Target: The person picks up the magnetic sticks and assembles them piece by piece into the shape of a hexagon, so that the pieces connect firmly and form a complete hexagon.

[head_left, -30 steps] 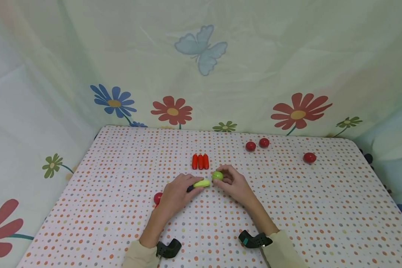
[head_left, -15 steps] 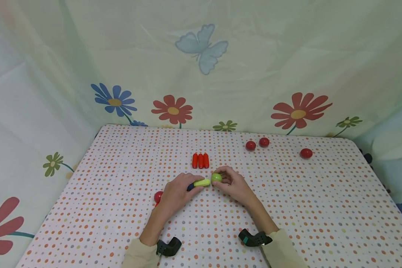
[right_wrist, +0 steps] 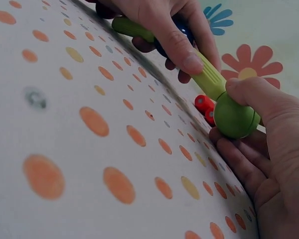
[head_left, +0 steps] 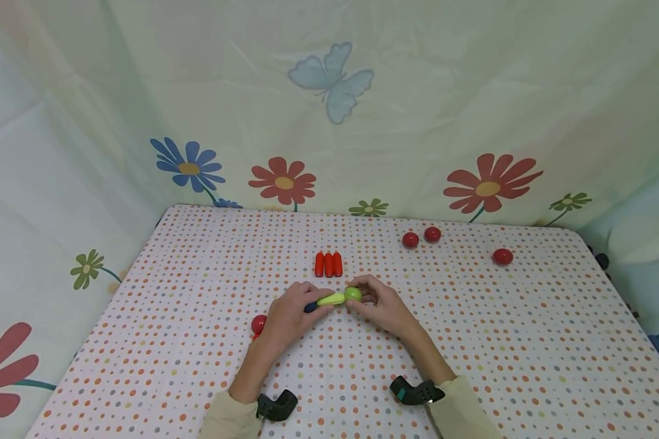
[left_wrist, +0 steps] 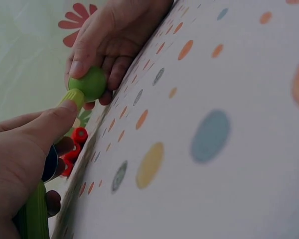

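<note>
My left hand [head_left: 291,314] pinches a yellow-green rod [right_wrist: 209,77] between thumb and fingers. Behind that rod come a dark blue ball [left_wrist: 50,163] and a darker green rod [left_wrist: 36,214], partly covered by the hand. With thumb and fingertips my right hand [head_left: 384,308] holds a green ball [right_wrist: 234,117], which touches the free end of the yellow-green rod. Past the left hand's outer side a red ball [head_left: 259,324] peeks out, with a bit of red below it; the hand hides how they connect.
Three red rods [head_left: 328,264] lie side by side beyond the hands. Two red balls [head_left: 410,240] sit toward the table's back edge, and another red ball [head_left: 502,256] is farther right. A dotted cloth [head_left: 198,366] covers the table; a flowered curtain hangs behind.
The right hand has brought the green ball left until it meets the yellow-green rod's end. The left hand stays almost still. The far-right red ball has shifted slightly left.
</note>
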Available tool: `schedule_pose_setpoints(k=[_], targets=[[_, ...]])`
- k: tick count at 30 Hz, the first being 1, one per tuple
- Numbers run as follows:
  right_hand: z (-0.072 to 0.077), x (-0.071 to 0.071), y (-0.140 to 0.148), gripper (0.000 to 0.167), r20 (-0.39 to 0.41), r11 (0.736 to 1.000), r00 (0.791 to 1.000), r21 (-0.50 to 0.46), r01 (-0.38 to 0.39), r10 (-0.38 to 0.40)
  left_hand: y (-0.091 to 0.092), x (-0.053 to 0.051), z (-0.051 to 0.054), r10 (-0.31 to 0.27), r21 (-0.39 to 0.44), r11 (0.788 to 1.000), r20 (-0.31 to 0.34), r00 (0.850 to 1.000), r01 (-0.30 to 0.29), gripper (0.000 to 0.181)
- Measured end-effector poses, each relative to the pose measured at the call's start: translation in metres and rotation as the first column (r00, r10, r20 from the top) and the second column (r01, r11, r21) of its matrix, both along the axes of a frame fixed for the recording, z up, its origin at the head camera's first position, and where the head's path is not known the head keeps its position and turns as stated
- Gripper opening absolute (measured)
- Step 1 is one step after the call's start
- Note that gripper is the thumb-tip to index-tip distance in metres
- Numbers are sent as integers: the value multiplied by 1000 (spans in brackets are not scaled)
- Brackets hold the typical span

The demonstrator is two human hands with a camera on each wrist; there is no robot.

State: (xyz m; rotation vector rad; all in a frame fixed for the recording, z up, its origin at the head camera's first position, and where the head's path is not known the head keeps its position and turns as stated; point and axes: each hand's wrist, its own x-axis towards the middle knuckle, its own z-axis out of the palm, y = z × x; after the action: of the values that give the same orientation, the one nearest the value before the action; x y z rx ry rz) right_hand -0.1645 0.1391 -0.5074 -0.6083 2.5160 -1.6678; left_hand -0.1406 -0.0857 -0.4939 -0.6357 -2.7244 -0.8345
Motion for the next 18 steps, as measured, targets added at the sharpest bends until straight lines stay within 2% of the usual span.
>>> schedule_pose_setpoints(k=[4, 12, 18], targets=[[3, 0, 0, 34, 41, 1000, 999, 15, -13, 13, 0, -1, 0, 7, -10, 1000, -36, 999, -7, 29], [5, 1, 0, 36, 37, 998, 999, 48, -29, 27, -4, -1, 6, -16, -55, 998, -94, 995, 11, 28], [5, 2, 0, 36, 45, 996, 998, 74, -47, 44, -9, -1, 10, -35, -70, 997, -84, 996, 30, 30]])
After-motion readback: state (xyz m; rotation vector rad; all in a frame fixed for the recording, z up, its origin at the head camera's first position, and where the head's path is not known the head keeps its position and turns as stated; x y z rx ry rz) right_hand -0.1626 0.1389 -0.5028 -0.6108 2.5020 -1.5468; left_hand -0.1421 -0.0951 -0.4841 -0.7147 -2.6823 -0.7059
